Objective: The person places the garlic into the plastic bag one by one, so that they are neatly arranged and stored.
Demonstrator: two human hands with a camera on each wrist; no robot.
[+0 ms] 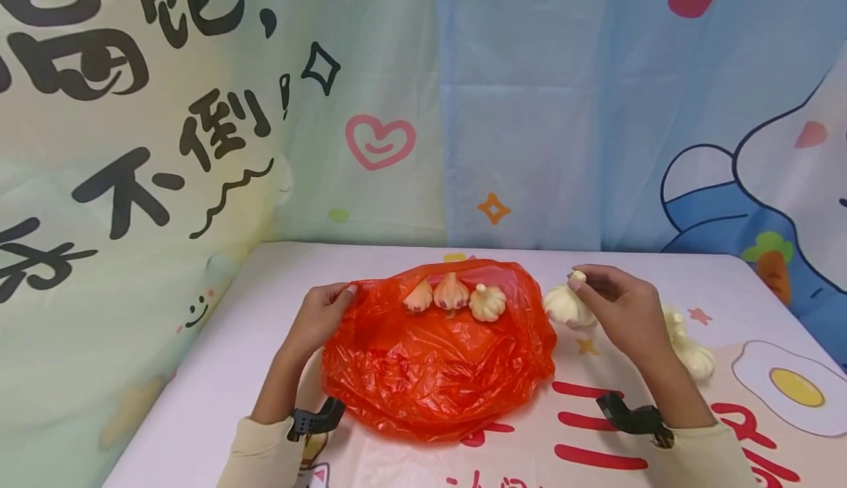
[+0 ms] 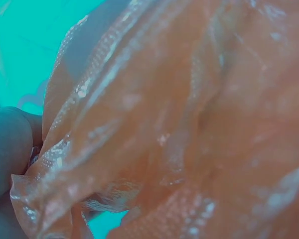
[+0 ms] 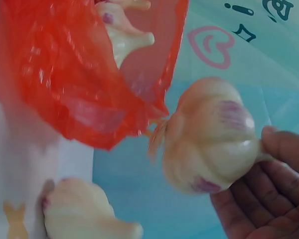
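Note:
A red plastic bag (image 1: 437,370) lies spread on the table with its mouth open. Inside its far part sit three garlic bulbs (image 1: 451,293), side by side. My left hand (image 1: 329,311) pinches the bag's left rim between thumb and fingers; in the left wrist view, the crumpled bag (image 2: 154,124) covers most of that hand. Just right of the bag, my right hand (image 1: 615,308) holds another garlic bulb (image 3: 209,134) by its stem. This bulb has purple patches, and its root end faces the bag in the right wrist view.
More garlic bulbs (image 1: 691,352) lie on the table beside my right wrist, partly hidden by it. A garlic bulb (image 3: 79,209) also shows below the bag in the right wrist view. The table (image 1: 218,341) has a printed cover; a patterned cloth (image 1: 529,106) hangs behind it.

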